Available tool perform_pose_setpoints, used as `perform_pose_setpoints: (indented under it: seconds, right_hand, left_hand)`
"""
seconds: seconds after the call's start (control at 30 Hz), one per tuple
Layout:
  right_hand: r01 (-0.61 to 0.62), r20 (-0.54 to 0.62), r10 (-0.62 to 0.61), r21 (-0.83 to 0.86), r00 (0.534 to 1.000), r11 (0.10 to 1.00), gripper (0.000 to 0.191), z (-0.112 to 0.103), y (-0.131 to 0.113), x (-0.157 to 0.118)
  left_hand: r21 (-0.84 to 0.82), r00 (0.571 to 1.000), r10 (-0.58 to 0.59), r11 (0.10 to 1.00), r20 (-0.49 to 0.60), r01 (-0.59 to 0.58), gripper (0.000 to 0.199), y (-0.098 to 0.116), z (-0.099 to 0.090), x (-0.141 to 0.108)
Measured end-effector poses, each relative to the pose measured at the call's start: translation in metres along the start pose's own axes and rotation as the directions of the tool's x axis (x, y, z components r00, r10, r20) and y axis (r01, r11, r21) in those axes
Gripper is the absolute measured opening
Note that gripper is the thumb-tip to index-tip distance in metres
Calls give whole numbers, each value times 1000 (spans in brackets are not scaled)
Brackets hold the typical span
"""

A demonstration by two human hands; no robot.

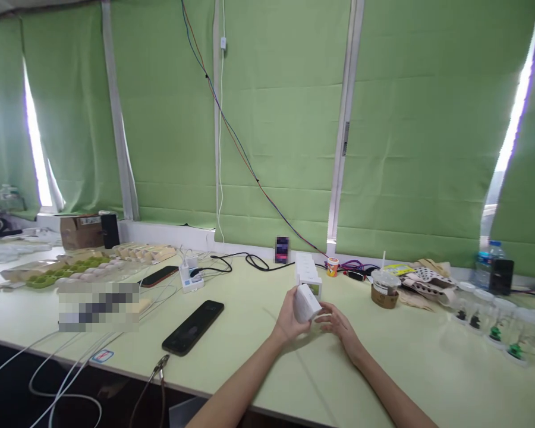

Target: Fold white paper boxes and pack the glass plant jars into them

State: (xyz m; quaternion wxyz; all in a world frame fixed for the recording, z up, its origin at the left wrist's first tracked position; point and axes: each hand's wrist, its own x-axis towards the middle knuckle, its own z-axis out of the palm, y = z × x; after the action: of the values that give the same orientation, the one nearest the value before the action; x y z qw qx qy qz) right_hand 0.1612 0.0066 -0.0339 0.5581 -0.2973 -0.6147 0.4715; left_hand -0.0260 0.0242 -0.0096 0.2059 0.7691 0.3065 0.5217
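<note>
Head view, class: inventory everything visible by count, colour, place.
Box: one, white, centre
Boxlike row: one, white, beyond box
Table: one, greenish, front
Phones: at least two, dark, left
Power strip: one, white, left
Cables: several, mixed, left
Tub: one, orange, background
Cup: one, clear, right
Jars: several, clear, right
Bottle: at least one, clear, right
Tray: one, green, left
Carton: one, brown, left
Blinds: several, green, background
Left hand: one, holding box
Right hand: one, beside box

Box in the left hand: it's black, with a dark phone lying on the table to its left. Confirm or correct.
Not black: the box in the left hand is white, as the head view shows. A dark phone lies on the table to its left.
</note>
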Motion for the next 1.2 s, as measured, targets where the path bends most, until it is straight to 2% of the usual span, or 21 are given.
perform_pose_setpoints:
  seconds: [0.07,0.2,0.3,0.37,0.6,0.8,1.1,1.2]
  right_hand:
    - [45,6,-45,-119,999,992,58,2,-3,-2]
    - [128,33,-124,-330,992,935,49,6,-9,-6]
    - [146,47,-139,-438,989,887,46,8,-10,-9]
    - [161,54,-154,-483,987,861,46,9,-9,-10]
    - [201,68,-196,-546,978,814,45,6,-8,-12]
    - [209,102,-184,-556,978,804,44,3,-8,-15]
    - [181,99,-152,-595,983,783,64,5,-2,-17]
    - [182,90,-161,-615,983,767,63,5,0,-17]
  left_hand:
    - [62,998,55,996,26,-57,81,-1,-4,0]
    - [195,975,143,965,171,-176,81,4,-6,-3]
    - [247,945,192,934,264,-259,79,10,-5,-5]
    - [264,933,219,918,287,-297,78,13,-5,-5]
    - [301,932,208,906,295,-297,80,13,-5,-7]
    - [308,930,218,900,296,-309,80,12,-6,-9]
    - [356,921,218,873,324,-332,81,11,-6,-11]
    - [415,919,194,846,344,-334,83,9,-6,-11]
